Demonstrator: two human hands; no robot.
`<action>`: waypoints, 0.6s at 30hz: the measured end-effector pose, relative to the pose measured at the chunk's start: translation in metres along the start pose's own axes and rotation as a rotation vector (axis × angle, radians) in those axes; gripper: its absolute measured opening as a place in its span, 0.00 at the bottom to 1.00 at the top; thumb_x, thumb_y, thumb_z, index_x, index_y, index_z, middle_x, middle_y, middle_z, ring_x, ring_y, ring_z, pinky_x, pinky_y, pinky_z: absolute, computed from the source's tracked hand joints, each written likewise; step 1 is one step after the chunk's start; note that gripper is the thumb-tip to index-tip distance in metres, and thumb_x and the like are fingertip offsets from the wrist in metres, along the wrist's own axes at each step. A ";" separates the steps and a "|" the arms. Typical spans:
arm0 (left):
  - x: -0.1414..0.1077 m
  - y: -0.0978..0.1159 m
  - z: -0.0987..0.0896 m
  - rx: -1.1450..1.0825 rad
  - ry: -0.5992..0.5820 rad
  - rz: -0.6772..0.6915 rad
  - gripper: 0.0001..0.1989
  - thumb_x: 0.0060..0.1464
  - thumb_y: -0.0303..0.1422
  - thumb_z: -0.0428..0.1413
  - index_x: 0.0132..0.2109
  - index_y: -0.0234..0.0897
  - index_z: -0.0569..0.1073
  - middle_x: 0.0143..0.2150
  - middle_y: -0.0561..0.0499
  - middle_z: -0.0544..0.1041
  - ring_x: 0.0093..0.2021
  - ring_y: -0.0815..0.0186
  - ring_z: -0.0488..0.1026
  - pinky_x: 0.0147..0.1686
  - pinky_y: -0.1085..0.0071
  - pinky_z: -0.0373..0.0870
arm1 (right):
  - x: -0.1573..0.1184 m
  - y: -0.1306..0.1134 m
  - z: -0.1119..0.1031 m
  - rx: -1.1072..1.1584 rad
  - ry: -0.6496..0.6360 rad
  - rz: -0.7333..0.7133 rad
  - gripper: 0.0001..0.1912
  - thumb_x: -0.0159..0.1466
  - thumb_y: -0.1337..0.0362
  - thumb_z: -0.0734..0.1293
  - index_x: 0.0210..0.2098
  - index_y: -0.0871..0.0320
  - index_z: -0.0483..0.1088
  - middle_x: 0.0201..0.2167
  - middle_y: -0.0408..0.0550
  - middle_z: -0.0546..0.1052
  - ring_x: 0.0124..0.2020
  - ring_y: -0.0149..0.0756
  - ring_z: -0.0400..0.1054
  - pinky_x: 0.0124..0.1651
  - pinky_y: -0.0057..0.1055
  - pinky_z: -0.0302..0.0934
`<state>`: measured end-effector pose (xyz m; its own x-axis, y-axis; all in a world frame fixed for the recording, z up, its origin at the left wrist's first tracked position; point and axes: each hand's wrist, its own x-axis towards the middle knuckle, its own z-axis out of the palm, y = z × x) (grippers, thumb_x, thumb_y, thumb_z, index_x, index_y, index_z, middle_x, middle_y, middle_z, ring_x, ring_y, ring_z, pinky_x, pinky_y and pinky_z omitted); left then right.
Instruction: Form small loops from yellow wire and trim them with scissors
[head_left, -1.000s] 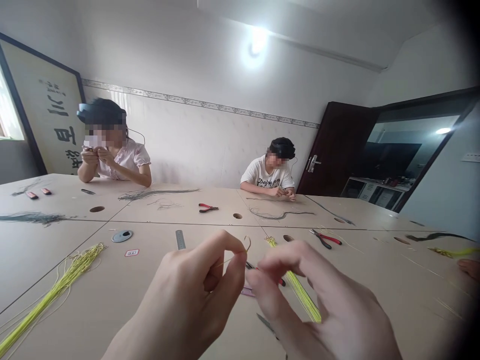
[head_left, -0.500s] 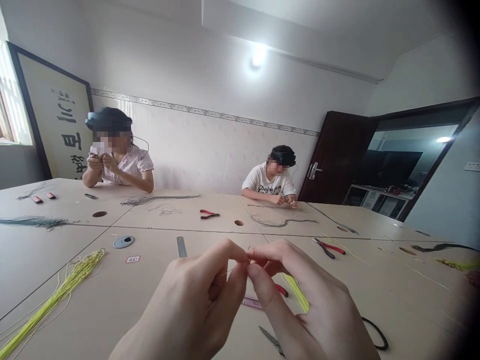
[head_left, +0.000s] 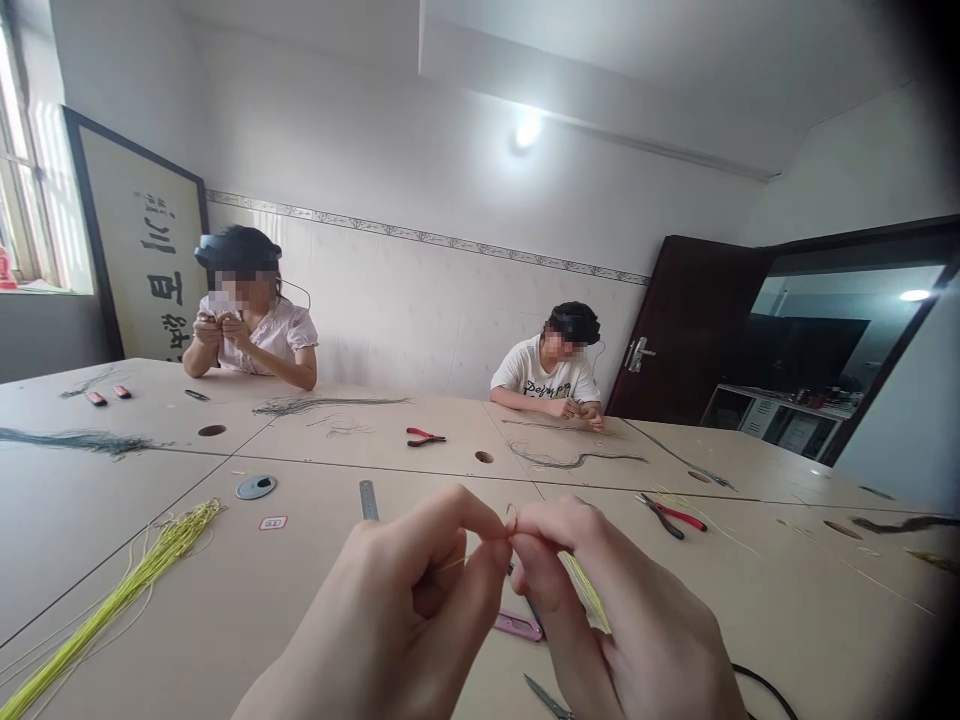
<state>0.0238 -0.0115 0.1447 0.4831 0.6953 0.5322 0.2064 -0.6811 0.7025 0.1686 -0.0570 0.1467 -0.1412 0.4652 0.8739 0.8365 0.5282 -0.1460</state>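
Note:
My left hand [head_left: 386,600] and my right hand [head_left: 607,610] meet at the fingertips in front of me, above the table. Both pinch a thin gold-coloured wire [head_left: 480,545] that ends in a small loop [head_left: 511,518] standing up between them. Below my right palm lies a bundle of yellow-green wires [head_left: 589,592], partly hidden by the hand. A pink-handled tool [head_left: 517,626] and a pair of scissors [head_left: 547,697] lie near my right hand, and a steel ruler [head_left: 367,500] lies beyond my left.
A long yellow-green wire bundle [head_left: 127,590] lies at the left. Red-handled pliers [head_left: 671,517] and another pair [head_left: 424,436] rest on the beige tables, with a black cable [head_left: 761,688] at bottom right. Two seated people [head_left: 247,310] [head_left: 551,370] work wires opposite.
My hands have come together. My right fingers, apart from the loop a second ago, now pinch beside it. The view has tilted, shifting the room slightly.

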 end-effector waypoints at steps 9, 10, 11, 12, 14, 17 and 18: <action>-0.002 0.004 -0.002 -0.082 0.064 0.059 0.09 0.59 0.28 0.46 0.29 0.39 0.62 0.18 0.62 0.50 0.18 0.74 0.46 0.16 0.78 0.44 | 0.000 0.002 0.011 0.022 0.083 -0.038 0.05 0.67 0.65 0.58 0.35 0.53 0.63 0.20 0.34 0.68 0.18 0.23 0.63 0.24 0.19 0.60; -0.002 0.004 -0.002 -0.080 0.067 0.061 0.09 0.59 0.28 0.46 0.29 0.39 0.62 0.18 0.62 0.51 0.18 0.75 0.47 0.16 0.79 0.45 | 0.000 0.002 0.012 0.018 0.092 -0.041 0.05 0.67 0.65 0.58 0.36 0.53 0.63 0.20 0.34 0.68 0.18 0.23 0.63 0.24 0.19 0.60; -0.002 0.003 -0.002 -0.076 0.068 0.062 0.09 0.59 0.28 0.46 0.29 0.39 0.63 0.19 0.62 0.51 0.18 0.75 0.47 0.16 0.79 0.45 | 0.000 0.002 0.012 0.009 0.092 -0.045 0.05 0.68 0.65 0.58 0.36 0.54 0.63 0.21 0.35 0.69 0.18 0.23 0.63 0.24 0.19 0.60; -0.002 0.003 -0.002 -0.072 0.068 0.064 0.09 0.59 0.28 0.47 0.30 0.39 0.63 0.19 0.61 0.52 0.18 0.75 0.48 0.16 0.79 0.45 | 0.001 0.003 0.013 -0.001 0.086 -0.050 0.05 0.68 0.65 0.57 0.36 0.54 0.62 0.21 0.35 0.69 0.18 0.22 0.64 0.24 0.19 0.59; -0.001 0.001 -0.002 -0.063 0.071 0.062 0.09 0.59 0.28 0.47 0.30 0.39 0.63 0.18 0.61 0.53 0.18 0.75 0.48 0.16 0.79 0.45 | 0.002 0.004 0.013 -0.016 0.070 -0.060 0.05 0.68 0.65 0.57 0.35 0.54 0.62 0.22 0.35 0.70 0.19 0.22 0.64 0.24 0.18 0.58; -0.001 -0.001 -0.001 -0.044 0.079 0.066 0.09 0.60 0.29 0.47 0.30 0.40 0.63 0.18 0.62 0.53 0.19 0.75 0.48 0.16 0.79 0.45 | 0.004 0.007 0.013 -0.038 0.059 -0.067 0.05 0.68 0.65 0.57 0.35 0.54 0.61 0.22 0.35 0.70 0.19 0.21 0.64 0.25 0.18 0.57; -0.001 -0.002 -0.001 -0.037 0.081 0.068 0.09 0.60 0.29 0.47 0.30 0.40 0.63 0.18 0.62 0.52 0.19 0.75 0.48 0.16 0.80 0.45 | 0.004 0.007 0.014 -0.044 0.065 -0.068 0.05 0.68 0.65 0.57 0.35 0.54 0.61 0.22 0.35 0.70 0.19 0.21 0.64 0.25 0.18 0.57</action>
<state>0.0222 -0.0104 0.1437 0.4242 0.6652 0.6144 0.1433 -0.7192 0.6798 0.1669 -0.0412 0.1431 -0.1649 0.3815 0.9096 0.8489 0.5244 -0.0660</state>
